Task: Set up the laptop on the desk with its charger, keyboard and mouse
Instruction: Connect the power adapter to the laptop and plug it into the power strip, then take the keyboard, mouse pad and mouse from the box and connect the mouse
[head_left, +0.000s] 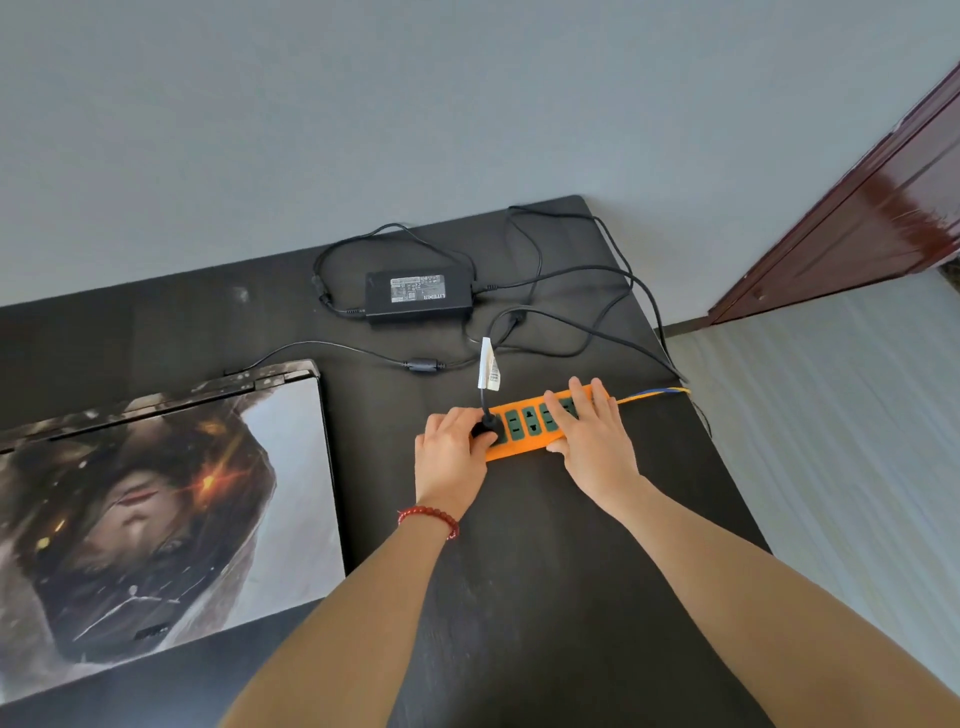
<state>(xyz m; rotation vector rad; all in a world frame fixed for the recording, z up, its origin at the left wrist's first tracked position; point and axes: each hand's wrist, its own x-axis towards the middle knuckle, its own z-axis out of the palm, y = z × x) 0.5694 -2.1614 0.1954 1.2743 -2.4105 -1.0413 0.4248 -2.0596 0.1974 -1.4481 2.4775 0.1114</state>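
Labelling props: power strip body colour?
Orange power strip, with dark green sockets; head view.

Matt black desk, orange plastic power strip

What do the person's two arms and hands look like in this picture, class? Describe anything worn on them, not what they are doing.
Both forearms are bare, with no sleeves in view. The left hand has a bracelet of round red beads around its wrist. The right hand and its wrist wear nothing visible: no watch, ring or glove. The fingers of both hands are uncovered.
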